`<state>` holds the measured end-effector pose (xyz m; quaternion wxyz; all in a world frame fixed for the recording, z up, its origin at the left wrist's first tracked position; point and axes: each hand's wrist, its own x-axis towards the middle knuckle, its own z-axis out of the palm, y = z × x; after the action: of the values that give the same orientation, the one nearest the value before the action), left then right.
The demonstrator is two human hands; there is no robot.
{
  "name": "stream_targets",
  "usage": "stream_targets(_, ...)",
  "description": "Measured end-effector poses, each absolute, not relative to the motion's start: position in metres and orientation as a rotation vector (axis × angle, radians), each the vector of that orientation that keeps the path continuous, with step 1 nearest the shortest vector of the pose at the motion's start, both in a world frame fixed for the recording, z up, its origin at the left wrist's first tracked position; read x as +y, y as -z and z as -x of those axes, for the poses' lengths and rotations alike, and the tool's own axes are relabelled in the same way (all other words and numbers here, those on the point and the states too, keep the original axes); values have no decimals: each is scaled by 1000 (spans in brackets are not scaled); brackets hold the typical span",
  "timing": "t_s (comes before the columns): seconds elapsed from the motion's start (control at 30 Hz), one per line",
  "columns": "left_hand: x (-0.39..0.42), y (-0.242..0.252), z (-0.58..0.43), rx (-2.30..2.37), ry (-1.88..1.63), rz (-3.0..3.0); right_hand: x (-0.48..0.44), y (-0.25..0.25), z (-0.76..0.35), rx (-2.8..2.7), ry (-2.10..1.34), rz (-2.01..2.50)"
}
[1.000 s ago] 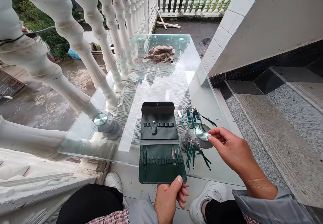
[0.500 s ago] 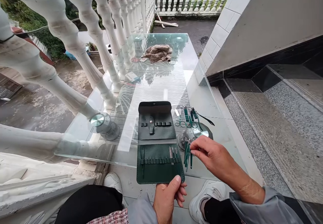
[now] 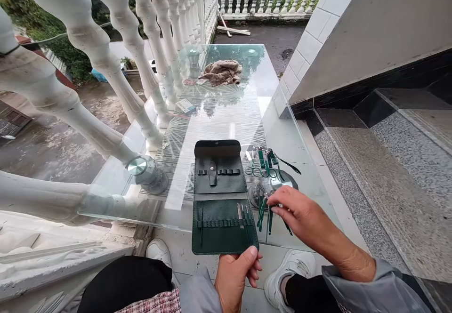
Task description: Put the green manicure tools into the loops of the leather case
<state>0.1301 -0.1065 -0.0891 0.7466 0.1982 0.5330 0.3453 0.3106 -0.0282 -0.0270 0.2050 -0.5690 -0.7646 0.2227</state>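
now my left hand holds the case while my right hand — narrowed, grip unclear — probably picks among slim tools, so next i should separate one.

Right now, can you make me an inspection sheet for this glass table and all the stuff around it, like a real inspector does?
Surface: glass table, see-through, with reflections on it.
Things in use: green case, open, a few slim tools in its loops; scissors, nail clippers and more slim green tools lie to its right.
Clutter: crumpled brown cloth at the far end; small packet or card nearer.
Hands: left hand grips the case's near edge; right hand is at the slim green tools, grip unclear.
Cables: what looks like one behind the railing.
Surroundings: white railing left, stone steps right.
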Motion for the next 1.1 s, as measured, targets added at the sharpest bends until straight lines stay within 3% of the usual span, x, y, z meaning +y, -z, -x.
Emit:
stream_targets(0.2,-106,90,-129,1152,-744,-444,-27,22,-330,-1784,-380,1947)
stream_targets(0.47,-106,90,-130,1168,-735,-473,-29,22,-319,-1953,-636,1934)
stream_targets(0.73,-106,89,-131,1157,-738,-464,-31,32,-319,-2024,-573,1949)
stream_targets(0.97,-107,89,-131,1169,-739,-469,-32,31,-321,-1959,-567,1932)
stream_targets(1.1,-108,90,-132,1162,-744,-462,-30,27,-319,-1710,-729,1937)
